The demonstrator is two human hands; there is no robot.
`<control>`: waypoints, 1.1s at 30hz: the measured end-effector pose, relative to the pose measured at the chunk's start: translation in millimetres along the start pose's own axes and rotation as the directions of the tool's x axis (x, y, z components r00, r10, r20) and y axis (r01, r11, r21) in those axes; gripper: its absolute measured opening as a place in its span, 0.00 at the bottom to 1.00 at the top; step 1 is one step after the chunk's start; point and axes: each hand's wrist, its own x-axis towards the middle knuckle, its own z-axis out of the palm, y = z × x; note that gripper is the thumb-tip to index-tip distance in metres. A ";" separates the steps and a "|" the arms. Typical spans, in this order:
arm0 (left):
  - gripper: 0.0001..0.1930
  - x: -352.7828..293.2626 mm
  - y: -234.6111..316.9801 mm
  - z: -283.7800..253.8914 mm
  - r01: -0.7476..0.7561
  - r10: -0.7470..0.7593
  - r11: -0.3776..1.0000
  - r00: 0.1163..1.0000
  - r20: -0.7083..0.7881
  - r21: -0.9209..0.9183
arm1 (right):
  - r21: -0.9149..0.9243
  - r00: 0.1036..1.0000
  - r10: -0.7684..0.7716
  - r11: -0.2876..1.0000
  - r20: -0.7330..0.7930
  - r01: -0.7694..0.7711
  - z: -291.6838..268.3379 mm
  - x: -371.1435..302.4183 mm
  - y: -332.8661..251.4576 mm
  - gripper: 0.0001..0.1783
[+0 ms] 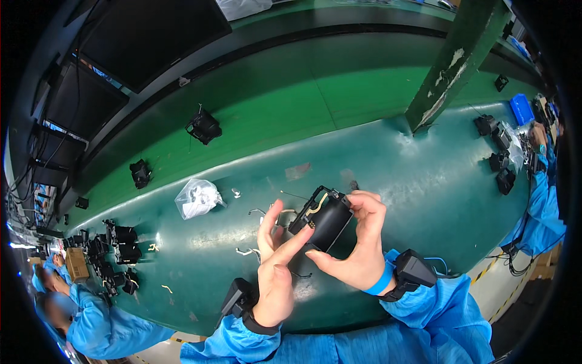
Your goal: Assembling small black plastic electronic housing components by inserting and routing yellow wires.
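A black cylinder-shaped device (pixel 330 223) with an open frame along one side is raised over the bench in front of me. A cream ribbon cable (pixel 317 205) runs along that frame, and a thin wire sticks out from it to the left. My right hand (pixel 359 252) is closed around the device's right side, thumb below and fingers above. My left hand (pixel 277 267) has its fingers stretched apart. One of its fingertips touches the device's lower left end, beside a small dark piece with gold dots (pixel 311 225). Fingers partly hide that end.
Small cables (pixel 247 251) lie left of my left hand. Beyond them is a clear plastic bag (pixel 199 199) of white parts. Black devices (pixel 124 242) crowd the far left; others (pixel 502 161) stand right, near a blue bin (pixel 521 110). A green post (pixel 451 67) rises behind. Co-workers sit at both sides.
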 end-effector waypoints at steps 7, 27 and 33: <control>0.38 0.1 2.9 -1.1 -0.013 0.020 0.992 0.998 -0.054 0.127 | 0.032 1.000 0.000 0.999 0.014 -0.001 0.6 -0.4 1.4 0.48; 0.43 2.2 8.2 -3.3 0.015 0.008 0.992 0.984 -0.179 0.126 | 0.118 0.992 -0.055 0.992 0.110 0.042 1.9 0.9 8.1 0.47; 0.43 5.4 6.4 -7.6 -0.021 0.058 0.988 0.969 -0.239 0.153 | 0.145 0.984 -0.051 0.989 0.171 0.026 1.8 3.3 4.3 0.46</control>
